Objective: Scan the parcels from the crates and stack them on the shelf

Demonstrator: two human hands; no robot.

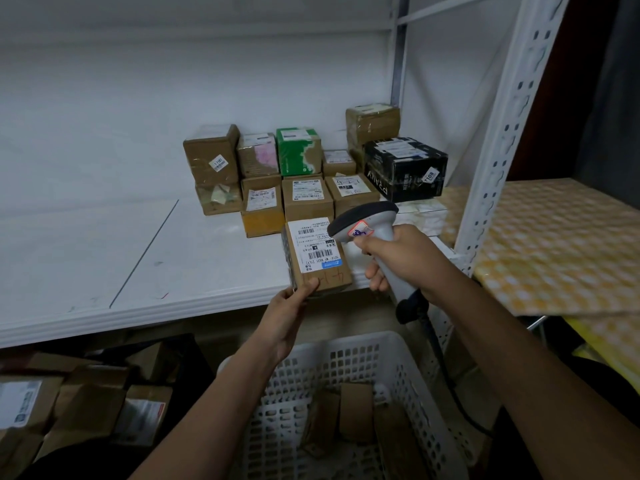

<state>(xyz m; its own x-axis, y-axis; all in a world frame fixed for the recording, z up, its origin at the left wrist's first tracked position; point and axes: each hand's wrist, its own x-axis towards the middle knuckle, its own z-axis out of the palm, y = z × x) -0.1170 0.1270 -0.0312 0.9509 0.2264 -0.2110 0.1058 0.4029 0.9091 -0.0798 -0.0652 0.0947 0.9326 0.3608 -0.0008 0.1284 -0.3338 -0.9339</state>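
Observation:
My left hand (pixel 289 308) grips the near end of a small brown parcel (pixel 317 256) with a white barcode label facing up, held at the front edge of the white shelf (pixel 138 258). My right hand (pixel 391 254) holds a grey handheld scanner (pixel 365 220) by its handle, its dark head just right of the parcel's label. Several stacked parcels (pixel 304 181) stand at the back right of the shelf, among them a green box (pixel 298 150) and a black box (pixel 405 168). Below, a white plastic crate (pixel 349 355) holds a few brown parcels (pixel 356 410).
A white perforated shelf upright (pixel 502 133) rises at the right. Beyond it lies a yellow checkered board (pixel 561 244). More brown parcels (pixel 69 403) sit in a dark crate at the lower left. The scanner's black cable (pixel 446 368) hangs down beside the white crate.

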